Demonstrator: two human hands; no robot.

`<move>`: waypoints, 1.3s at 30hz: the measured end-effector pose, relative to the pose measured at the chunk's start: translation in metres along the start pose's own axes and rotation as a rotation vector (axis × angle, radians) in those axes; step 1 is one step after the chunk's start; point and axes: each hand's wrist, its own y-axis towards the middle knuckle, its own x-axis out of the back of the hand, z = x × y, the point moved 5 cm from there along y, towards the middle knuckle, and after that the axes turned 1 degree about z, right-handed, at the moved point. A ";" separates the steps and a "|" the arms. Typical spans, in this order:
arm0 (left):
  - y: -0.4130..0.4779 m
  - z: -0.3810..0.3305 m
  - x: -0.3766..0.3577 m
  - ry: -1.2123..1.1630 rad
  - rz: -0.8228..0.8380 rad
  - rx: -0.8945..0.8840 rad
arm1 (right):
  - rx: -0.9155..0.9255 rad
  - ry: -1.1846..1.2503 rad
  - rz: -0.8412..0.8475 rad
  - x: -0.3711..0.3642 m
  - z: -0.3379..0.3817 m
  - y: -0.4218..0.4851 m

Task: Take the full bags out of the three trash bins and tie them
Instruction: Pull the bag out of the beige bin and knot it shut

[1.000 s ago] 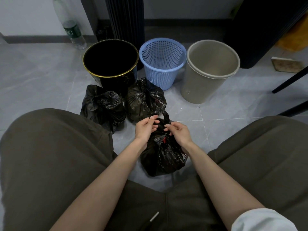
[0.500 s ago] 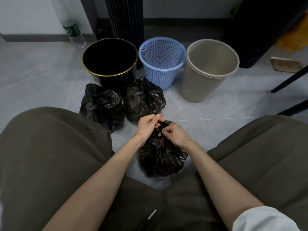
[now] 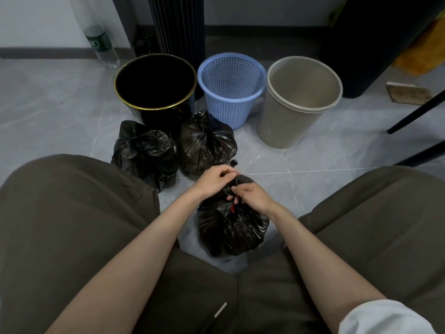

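Left hand (image 3: 215,179) and right hand (image 3: 252,195), fingers curled, both pinching black bag (image 3: 232,231) neck.

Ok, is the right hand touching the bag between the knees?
Touching. The head view shows the right hand with its fingers pinching the gathered top of the bag.

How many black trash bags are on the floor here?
3. First bag before the black bin, second bag before the blue basket, third bag between the knees, neck pinched by left hand and right hand. Black bin's dark inside could hide more.
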 end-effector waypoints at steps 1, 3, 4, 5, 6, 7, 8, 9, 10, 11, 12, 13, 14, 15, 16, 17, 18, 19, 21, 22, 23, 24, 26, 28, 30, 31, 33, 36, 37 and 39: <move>0.000 0.006 0.002 0.070 -0.011 0.027 | -0.019 0.022 -0.001 0.001 0.001 0.000; -0.001 0.016 0.003 0.161 -0.018 0.082 | -0.042 0.054 0.002 0.005 0.005 -0.002; -0.002 0.018 0.004 0.209 -0.023 0.093 | -0.056 0.078 0.002 0.006 0.007 -0.004; -0.003 0.017 0.004 0.259 -0.039 0.082 | -0.071 0.112 0.000 0.008 0.008 -0.006; -0.004 0.015 0.005 0.299 -0.061 0.064 | -0.090 0.146 0.001 0.009 0.007 -0.006; -0.005 0.012 0.007 0.324 -0.082 0.042 | -0.113 0.180 0.003 0.010 0.006 -0.006; -0.006 0.009 0.008 0.336 -0.093 0.028 | -0.148 0.200 0.000 0.011 0.005 -0.006; -0.007 0.007 0.009 0.334 -0.089 0.025 | -0.191 0.218 -0.009 0.012 0.002 -0.006; -0.008 0.006 0.008 0.314 -0.071 0.038 | -0.236 0.245 -0.022 0.015 -0.002 -0.005; -0.009 0.007 0.006 0.273 -0.039 0.068 | -0.283 0.289 -0.039 0.017 -0.005 -0.004; -0.010 0.009 0.003 0.210 0.003 0.112 | -0.328 0.341 -0.050 0.019 -0.009 -0.003; -0.011 0.010 0.000 0.133 0.045 0.164 | -0.371 0.394 -0.049 0.021 -0.012 -0.002; -0.013 0.013 -0.002 0.059 0.082 0.227 | -0.412 0.438 -0.045 0.021 -0.014 -0.002; -0.014 0.017 -0.004 -0.002 0.112 0.298 | -0.451 0.469 -0.042 0.021 -0.015 -0.002; -0.017 0.022 -0.005 -0.046 0.139 0.373 | -0.480 0.488 -0.038 0.020 -0.017 -0.001; -0.019 0.027 -0.006 -0.078 0.166 0.444 | -0.498 0.500 -0.029 0.020 -0.019 -0.001; -0.022 0.031 -0.007 -0.103 0.192 0.504 | -0.505 0.513 -0.015 0.019 -0.020 0.000; -0.024 0.036 -0.009 -0.120 0.211 0.548 | -0.503 0.523 -0.005 0.019 -0.020 -0.001; -0.026 0.044 -0.010 -0.125 0.227 0.593 | -0.482 0.498 -0.013 0.020 -0.018 -0.002; -0.027 0.048 -0.011 -0.112 0.228 0.599 | -0.457 0.455 -0.034 0.021 -0.017 -0.002; -0.028 0.051 -0.013 -0.091 0.229 0.599 | -0.418 0.388 -0.060 0.022 -0.015 -0.001; -0.028 0.054 -0.014 -0.066 0.230 0.591 | -0.363 0.312 -0.086 0.023 -0.011 0.000; -0.028 0.058 -0.017 -0.023 0.227 0.561 | -0.237 0.165 -0.129 0.023 -0.006 0.003; -0.028 0.060 -0.019 0.016 0.226 0.523 | -0.131 -0.007 -0.141 0.023 0.000 0.004; -0.029 0.059 -0.018 0.060 0.257 0.485 | -0.036 -0.175 -0.127 0.023 0.008 0.003; -0.029 0.058 -0.017 0.091 0.282 0.462 | 0.009 -0.253 -0.127 0.024 0.012 0.001; -0.027 0.051 -0.014 0.185 0.332 0.410 | 0.078 -0.370 -0.138 0.026 0.020 -0.003; -0.023 0.038 -0.001 0.292 0.362 0.342 | 0.165 -0.560 -0.156 0.027 0.031 -0.008; -0.020 0.031 0.004 0.308 0.340 0.306 | 0.198 -0.635 -0.166 0.027 0.033 -0.009; -0.011 0.018 0.016 0.353 0.239 0.166 | 0.273 -0.772 -0.193 0.025 0.036 -0.012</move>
